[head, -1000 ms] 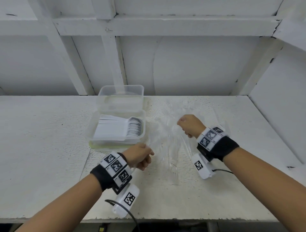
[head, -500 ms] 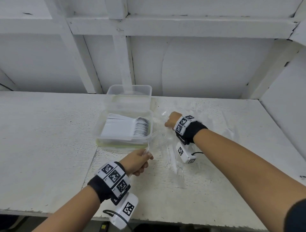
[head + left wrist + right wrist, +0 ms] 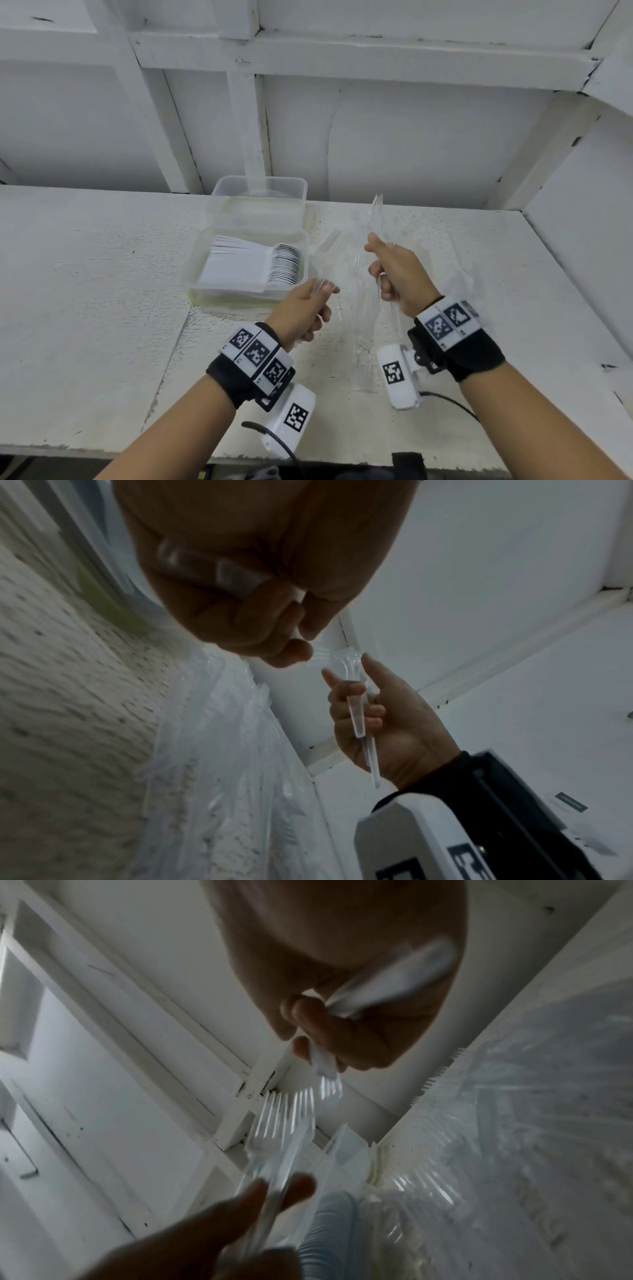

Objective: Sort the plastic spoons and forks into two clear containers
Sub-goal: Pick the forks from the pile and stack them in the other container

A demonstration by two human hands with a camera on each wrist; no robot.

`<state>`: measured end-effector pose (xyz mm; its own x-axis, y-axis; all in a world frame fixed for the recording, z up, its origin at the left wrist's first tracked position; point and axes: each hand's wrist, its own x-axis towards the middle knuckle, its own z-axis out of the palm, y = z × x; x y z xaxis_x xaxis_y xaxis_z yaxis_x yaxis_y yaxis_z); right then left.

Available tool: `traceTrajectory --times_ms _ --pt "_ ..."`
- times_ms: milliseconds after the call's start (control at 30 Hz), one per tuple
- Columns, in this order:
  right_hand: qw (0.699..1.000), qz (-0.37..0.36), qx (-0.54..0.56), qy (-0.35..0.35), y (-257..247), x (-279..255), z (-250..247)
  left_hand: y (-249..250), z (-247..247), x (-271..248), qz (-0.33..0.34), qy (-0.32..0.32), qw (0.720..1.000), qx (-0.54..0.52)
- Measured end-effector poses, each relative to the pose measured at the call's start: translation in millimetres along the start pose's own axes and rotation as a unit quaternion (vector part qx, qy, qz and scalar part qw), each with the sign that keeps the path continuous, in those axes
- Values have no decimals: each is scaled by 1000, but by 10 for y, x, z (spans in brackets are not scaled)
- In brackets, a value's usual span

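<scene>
My left hand [image 3: 320, 296] grips a small bunch of clear plastic forks [image 3: 328, 241] by their handles, tines pointing up and away, just right of the near container. My right hand [image 3: 378, 260] is raised over the table and holds another clear fork [image 3: 376, 205] upright by its handle. In the right wrist view the left hand's forks [image 3: 284, 1123] stand close below the right hand's fork [image 3: 325, 1074]. Between and under my hands, a loose pile of clear forks [image 3: 356, 308] lies on the table. The near clear container [image 3: 195, 274] holds a row of white spoons [image 3: 239, 265].
A second clear container [image 3: 258, 192] stands empty behind the first, against the white wall. The white table [image 3: 85, 291] stretches left, and its front edge [image 3: 102, 448] is close to me. A white side wall [image 3: 582, 222] closes the right end.
My right hand has drawn back from the far side of the pile and risen with a fork in it. My left hand has lifted its forks slightly.
</scene>
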<state>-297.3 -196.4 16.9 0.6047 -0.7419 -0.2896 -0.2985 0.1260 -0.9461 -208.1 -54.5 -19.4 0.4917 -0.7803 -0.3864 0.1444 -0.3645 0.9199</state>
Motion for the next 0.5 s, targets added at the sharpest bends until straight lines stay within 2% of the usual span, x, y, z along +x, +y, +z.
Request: traceTrajectory --times_ms 67,200,267,400,500 --pt "1000 -5 11 16 75 -6 62 18 62 20 -1 -22 1000 -5" --pt "992 -6 46 114 150 99 65 54 100 27 -14 -58 998 -8" --pt "990 -1 43 138 166 144 24 68 89 19 -12 -66 998 -8" --pt "993 -30 24 109 178 175 -1 67 66 6 -16 -71 997 -5" --pt "992 -72 11 105 140 157 -32 28 -2 32 -21 -30 999 -13"
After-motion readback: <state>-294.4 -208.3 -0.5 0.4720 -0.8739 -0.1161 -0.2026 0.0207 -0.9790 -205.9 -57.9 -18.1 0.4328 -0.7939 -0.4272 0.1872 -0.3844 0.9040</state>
